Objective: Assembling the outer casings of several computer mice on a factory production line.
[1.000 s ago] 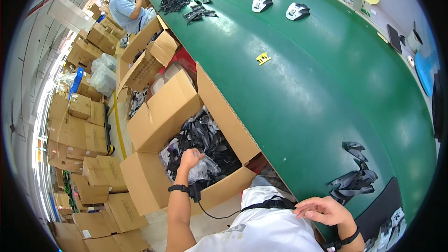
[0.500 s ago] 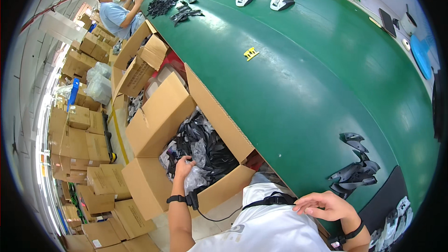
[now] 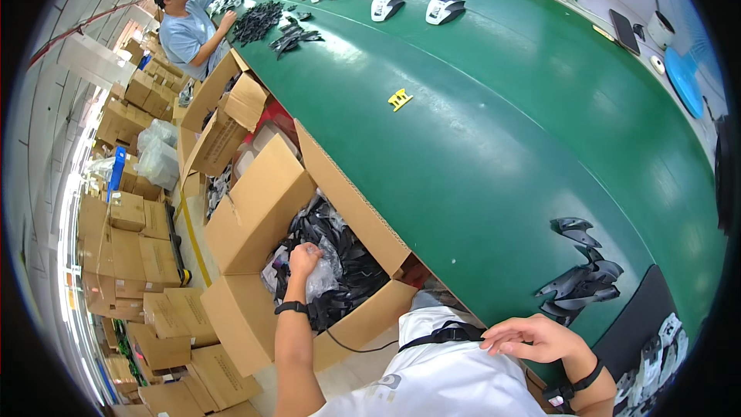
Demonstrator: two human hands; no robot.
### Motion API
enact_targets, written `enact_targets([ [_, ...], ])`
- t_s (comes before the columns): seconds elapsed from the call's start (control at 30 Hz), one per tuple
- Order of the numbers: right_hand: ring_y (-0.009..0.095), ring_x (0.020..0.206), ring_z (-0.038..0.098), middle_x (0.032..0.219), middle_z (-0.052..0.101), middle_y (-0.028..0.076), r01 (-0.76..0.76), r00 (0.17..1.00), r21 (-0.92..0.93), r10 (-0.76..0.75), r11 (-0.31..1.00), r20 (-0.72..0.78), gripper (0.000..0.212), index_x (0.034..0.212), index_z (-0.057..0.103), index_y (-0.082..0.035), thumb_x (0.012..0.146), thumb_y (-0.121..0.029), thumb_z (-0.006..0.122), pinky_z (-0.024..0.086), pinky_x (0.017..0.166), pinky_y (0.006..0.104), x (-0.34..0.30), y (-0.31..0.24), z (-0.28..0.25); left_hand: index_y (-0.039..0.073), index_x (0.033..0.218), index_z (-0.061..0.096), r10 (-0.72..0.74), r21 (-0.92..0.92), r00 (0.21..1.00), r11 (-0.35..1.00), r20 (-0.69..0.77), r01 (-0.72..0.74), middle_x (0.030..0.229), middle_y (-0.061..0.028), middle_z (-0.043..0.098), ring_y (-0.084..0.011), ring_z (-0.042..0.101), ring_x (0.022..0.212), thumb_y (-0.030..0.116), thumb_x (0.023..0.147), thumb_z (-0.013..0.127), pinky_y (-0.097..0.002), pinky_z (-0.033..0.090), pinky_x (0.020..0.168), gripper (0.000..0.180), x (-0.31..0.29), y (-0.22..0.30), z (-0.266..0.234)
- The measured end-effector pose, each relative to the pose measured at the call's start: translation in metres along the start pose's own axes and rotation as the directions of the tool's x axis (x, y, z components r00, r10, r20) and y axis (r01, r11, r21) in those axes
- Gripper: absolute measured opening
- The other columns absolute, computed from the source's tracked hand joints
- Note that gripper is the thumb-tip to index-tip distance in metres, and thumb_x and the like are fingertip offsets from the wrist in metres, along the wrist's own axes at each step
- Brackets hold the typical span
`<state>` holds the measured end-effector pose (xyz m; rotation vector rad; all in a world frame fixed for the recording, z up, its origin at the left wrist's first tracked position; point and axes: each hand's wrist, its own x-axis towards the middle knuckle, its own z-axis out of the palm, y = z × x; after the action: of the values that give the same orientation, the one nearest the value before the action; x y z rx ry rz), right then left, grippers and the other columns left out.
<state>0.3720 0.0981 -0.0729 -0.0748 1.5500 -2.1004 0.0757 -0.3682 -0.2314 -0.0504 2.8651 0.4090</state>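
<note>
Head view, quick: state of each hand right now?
Left hand: curled at clear plastic; whether it holds any cannot be told.
Right hand: open, nothing visible in it.

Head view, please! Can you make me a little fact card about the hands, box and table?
Left hand: in the open cardboard box, by clear plastic; grip unclear
Right hand: by the white shirt, looks empty
Inside box: black parts
Green table: small yellow piece, white-and-black shells, dark curved parts
Co-worker: blue top, arm stretched over table

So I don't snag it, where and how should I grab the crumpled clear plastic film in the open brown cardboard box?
Probably pinch the film by its folds, from above: it lies over black curved plastic parts, and the box opens upward.
</note>
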Motion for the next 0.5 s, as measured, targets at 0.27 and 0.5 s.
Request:
enact_targets([
  [0.27,0.019,0.097,0.064,0.107,0.065,0.012,-0.01,1.0,-0.027,0.01,1.0,-0.011,0.033,0.122,0.053,-0.001,0.089,-0.005,0.055,0.051,0.086,0.0296,0.0,-0.004,0.0,0.002,0.095,0.063,0.124,-0.45,0.974,0.871,-0.189,-0.198,0.087,-0.0084,0.065,-0.0177,0.058,0.083,0.021,0.072,0.072,-0.0305,0.045,0.078,0.031,-0.01,0.013,-0.037],
  [0.5,0.019,0.098,0.063,0.107,0.065,0.012,0.033,0.999,0.01,-0.033,0.999,-0.006,0.033,0.123,0.052,0.0,0.09,-0.005,0.054,0.051,0.086,0.0298,0.0,0.0,0.0,0.004,0.087,0.066,-0.056,-0.221,0.998,0.974,-0.041,0.046,0.082,-0.0155,0.067,-0.0278,0.063,0.08,0.027,0.069,0.074,-0.0353,0.047,0.075,0.03,-0.006,-0.016,0.028],
])
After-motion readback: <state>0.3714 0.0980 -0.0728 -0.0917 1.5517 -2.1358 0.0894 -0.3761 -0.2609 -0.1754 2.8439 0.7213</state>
